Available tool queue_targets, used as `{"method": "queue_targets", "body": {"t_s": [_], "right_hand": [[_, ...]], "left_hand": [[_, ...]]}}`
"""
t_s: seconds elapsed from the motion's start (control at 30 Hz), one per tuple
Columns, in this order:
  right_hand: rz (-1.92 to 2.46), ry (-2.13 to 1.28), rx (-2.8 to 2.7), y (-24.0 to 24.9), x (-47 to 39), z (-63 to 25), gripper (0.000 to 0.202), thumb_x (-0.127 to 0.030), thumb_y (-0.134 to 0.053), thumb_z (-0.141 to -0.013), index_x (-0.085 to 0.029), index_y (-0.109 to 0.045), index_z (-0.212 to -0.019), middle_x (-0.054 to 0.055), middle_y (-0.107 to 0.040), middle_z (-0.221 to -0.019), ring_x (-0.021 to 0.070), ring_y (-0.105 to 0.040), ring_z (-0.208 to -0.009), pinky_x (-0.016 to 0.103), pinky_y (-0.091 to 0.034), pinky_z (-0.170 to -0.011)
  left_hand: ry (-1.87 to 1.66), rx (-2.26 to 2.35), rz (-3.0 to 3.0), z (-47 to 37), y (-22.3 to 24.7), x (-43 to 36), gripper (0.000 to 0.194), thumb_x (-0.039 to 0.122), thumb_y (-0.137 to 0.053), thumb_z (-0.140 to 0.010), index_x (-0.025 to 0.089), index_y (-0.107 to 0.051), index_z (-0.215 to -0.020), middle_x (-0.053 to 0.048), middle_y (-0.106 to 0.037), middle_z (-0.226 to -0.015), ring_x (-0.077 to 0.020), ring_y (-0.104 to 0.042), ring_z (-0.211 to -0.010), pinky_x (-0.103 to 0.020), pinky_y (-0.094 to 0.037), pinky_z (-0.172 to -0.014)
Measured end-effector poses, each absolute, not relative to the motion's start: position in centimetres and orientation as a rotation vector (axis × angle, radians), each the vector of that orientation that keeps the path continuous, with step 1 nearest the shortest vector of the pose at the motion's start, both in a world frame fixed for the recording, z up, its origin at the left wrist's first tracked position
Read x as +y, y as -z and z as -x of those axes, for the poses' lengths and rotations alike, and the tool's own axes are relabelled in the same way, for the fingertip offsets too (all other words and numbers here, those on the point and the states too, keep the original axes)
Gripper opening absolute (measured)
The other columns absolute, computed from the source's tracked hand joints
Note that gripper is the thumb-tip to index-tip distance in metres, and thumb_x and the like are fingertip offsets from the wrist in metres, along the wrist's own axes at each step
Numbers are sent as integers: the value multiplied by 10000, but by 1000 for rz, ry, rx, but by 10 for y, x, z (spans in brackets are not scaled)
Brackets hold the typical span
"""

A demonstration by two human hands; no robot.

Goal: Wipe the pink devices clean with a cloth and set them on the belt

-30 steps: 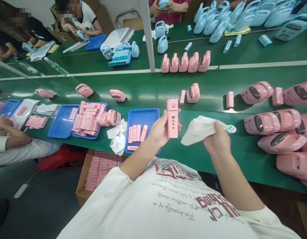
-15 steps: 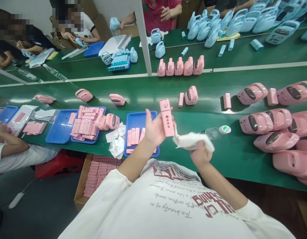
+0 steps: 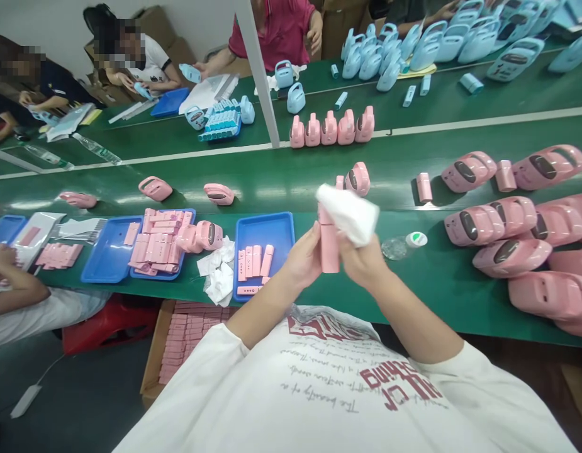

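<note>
My left hand is closed around the side of a pink handset, an oblong piece held upright above the table. A plain face of it shows, without the buttons. My right hand grips a folded white cloth, blurred by motion, which covers part of the handset's upper end. Some of the right fingers are hidden behind the cloth and handset. Left of my hands, a blue tray holds several more pink handsets.
A clear bottle with a green-and-white cap lies to the right, before stacked pink handled devices. Crumpled white tissues lie left of the tray. Behind, pink handled devices line a divider; co-workers sit across and to the left.
My right hand has moved left and up, bringing the cloth onto the handset. The handset has turned from its button face to a plain face, and my left fingers have closed around it.
</note>
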State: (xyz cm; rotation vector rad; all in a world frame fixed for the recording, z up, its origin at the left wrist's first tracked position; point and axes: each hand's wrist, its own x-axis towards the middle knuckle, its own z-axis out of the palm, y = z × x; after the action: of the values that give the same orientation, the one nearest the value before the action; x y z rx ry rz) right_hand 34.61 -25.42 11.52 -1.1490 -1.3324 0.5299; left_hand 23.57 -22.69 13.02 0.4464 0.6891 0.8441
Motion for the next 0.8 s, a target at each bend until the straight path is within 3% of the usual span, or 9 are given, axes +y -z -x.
{"method": "queue_targets", "body": {"t_s": [0.1,0.2,0.27,0.37,0.5,0.67,0.8], "right_hand": [[882,-267,-1821,-99,-266,-340,322,-303,-484,-886,-211,-592,-1175,86,-593,-1250,205,-359,-1349,468,-224,-1158],[740,-511,-1866,-70,-293,-339,304,-351,-465,-890,-198,-639,-1087,70,-668,-1109,211,-522,-1215,415,-393,-1069],[1034,-843,-1495,-53,-308,-341,384,-470,-463,-875,-161,-672,-968,87,-698,-971,237,-637,-1015,381,-520,-899],[1434,-1078,-639,-42,-310,-348,457,-596,-564,-762,-148,-646,-799,61,-680,-774,226,-656,-815,345,-550,-730],[1253,-1036,-185,-63,-285,-357,425,-525,-696,-634,-162,-611,-838,34,-665,-860,189,-631,-910,308,-533,-795],[1078,-887,-411,-103,-267,-353,349,-502,-658,-707,-171,-601,-804,16,-617,-785,164,-622,-853,329,-524,-841],[1148,-744,-687,-113,-263,-349,370,-554,-543,-811,-189,-599,-792,27,-601,-757,177,-617,-885,332,-522,-843]], "left_hand": [[-858,742,-355,-231,-135,-218,364,405,-413,-934,128,-649,-930,-23,-639,-688,-115,-600,-632,-220,-462,-621],[-854,577,-384,-218,-143,-208,445,523,-395,-906,148,-630,-954,-4,-563,-644,-85,-512,-499,-195,-393,-463],[-873,483,-409,-210,-149,-205,462,559,-386,-893,158,-613,-926,-4,-537,-672,-76,-487,-490,-184,-374,-434],[-848,447,-395,-208,-154,-208,467,538,-333,-915,152,-583,-834,-13,-524,-705,-73,-484,-506,-181,-379,-436],[-810,467,-387,-214,-152,-215,454,478,-316,-941,132,-585,-822,-23,-541,-731,-80,-521,-555,-189,-421,-484],[-796,562,-421,-221,-147,-222,426,486,-400,-921,127,-627,-942,-27,-578,-744,-98,-580,-631,-214,-477,-588],[-730,540,-452,-225,-141,-227,423,469,-429,-917,132,-627,-1079,-21,-596,-727,-94,-582,-612,-203,-460,-576]]}}
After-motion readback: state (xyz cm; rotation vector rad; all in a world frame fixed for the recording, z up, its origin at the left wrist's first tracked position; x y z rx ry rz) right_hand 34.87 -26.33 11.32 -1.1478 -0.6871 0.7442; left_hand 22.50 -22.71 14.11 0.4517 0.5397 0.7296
